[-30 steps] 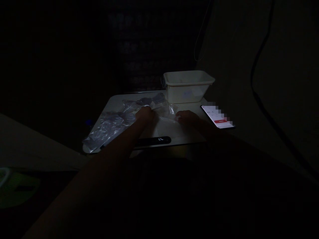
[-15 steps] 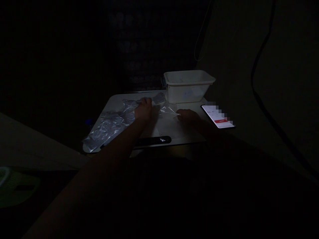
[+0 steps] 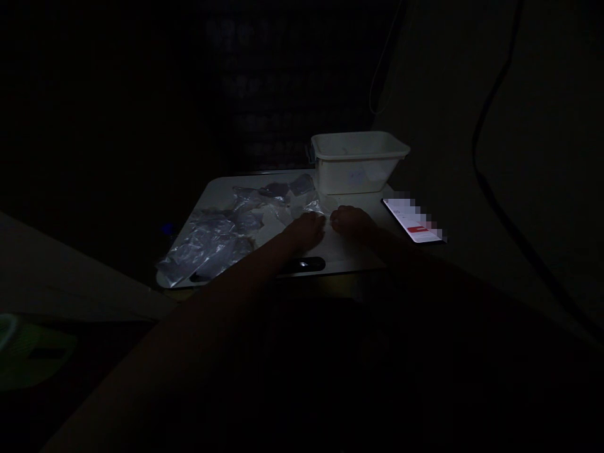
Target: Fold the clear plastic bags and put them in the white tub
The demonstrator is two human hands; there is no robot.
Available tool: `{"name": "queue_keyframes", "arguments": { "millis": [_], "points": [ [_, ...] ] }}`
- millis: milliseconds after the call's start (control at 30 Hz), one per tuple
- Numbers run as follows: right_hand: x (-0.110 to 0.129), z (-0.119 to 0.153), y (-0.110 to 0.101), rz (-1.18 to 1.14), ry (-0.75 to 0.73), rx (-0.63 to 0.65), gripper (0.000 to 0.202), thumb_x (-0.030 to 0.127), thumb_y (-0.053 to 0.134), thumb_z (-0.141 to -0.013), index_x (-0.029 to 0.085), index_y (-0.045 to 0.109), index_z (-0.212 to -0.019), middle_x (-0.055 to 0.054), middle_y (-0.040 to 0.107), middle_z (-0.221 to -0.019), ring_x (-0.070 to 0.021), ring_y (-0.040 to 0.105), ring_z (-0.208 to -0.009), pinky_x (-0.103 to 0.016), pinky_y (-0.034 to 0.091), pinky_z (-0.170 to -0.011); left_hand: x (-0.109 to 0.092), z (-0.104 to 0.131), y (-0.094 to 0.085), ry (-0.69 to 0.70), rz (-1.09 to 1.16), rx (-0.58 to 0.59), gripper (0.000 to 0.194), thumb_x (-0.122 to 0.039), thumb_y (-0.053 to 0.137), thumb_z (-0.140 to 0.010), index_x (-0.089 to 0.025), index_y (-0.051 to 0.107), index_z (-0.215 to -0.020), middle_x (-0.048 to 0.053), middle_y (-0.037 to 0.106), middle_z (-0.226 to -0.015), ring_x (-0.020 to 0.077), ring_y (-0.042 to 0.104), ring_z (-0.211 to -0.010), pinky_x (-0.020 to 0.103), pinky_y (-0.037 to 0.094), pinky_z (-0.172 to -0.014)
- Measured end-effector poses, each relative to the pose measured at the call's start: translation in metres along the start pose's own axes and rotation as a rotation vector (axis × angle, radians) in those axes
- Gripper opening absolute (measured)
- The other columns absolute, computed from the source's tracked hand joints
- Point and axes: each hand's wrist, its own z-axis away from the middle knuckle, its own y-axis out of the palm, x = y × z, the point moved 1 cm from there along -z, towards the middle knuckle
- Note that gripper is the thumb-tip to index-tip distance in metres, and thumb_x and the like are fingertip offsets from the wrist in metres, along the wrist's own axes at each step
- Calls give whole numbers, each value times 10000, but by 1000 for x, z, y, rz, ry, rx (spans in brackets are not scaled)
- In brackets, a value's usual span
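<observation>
Plastic film (image 3: 212, 240), crinkled, glossy, tapered rectangular tub (image 3: 349, 177)

Indoors, dim, exact kind unclear: small table (image 3: 212, 196), plain wall (image 3: 438, 126), dangling cable (image 3: 474, 148).

Clear plastic film (image 3: 212, 236), left and centre: thin, crinkled, glossy. Counter (image 3: 346, 251): smooth, pale, low sheen. Far tub (image 3: 353, 177): smooth off-white plastic, satin-looking. Phone (image 3: 406, 220), right: flat, glass-like lit screen. Near dark strip (image 3: 309, 265): smooth, glossy, small highlight.
</observation>
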Motion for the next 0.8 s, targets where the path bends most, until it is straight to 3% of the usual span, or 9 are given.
{"name": "queue_keyframes", "arguments": {
  "millis": [100, 233, 567, 667, 800],
  "points": [
    [-2, 1, -5, 22, 27, 4, 307, 233, 296, -779, 129, 557, -901, -121, 565, -918, -197, 517, -820, -280, 365, -662, -1, 6, 3, -59, -55, 45, 487, -340, 246, -810, -98, 243, -1232, 158, 301, -1266, 236, 238, -1172, 376, 236, -914],
    [-10, 2, -9, 3, 95, -46, 349, 222, 252, -788, 115, 565, -901, -132, 575, -913, -200, 515, -818, -284, 361, -667, -4, 10, 3, -147, -68, 135, 525, -414, 179, -812, -149, 187, -1266, 131, 190, -1326, 266, 157, -1202, 404, 188, -929],
    [-48, 7, 2, -187, 231, -177, 315, 147, 314, -740, 150, 562, -934, -97, 534, -962, -183, 487, -854, -276, 359, -723, -8, 13, -9, -171, -51, 227, 506, -360, 212, -817, -165, 149, -1280, 110, 138, -1345, 255, 128, -1213, 388, 184, -931],
    [-48, 8, 0, -185, 280, -189, 318, 169, 295, -752, 140, 563, -921, -106, 540, -936, -184, 495, -825, -279, 368, -694, -9, 13, -8, -192, -35, 210, 529, -414, 175, -812, -162, 161, -1276, 117, 153, -1340, 260, 130, -1211, 401, 171, -934],
    [-36, 11, -5, -177, 242, -197, 353, 318, 289, -779, 137, 538, -951, -104, 553, -955, -195, 501, -834, -286, 373, -679, -11, 10, -3, -221, 7, 205, 646, -549, 163, -758, -175, 127, -1284, 134, 122, -1343, 295, 93, -1211, 451, 147, -928]
  ]
}}
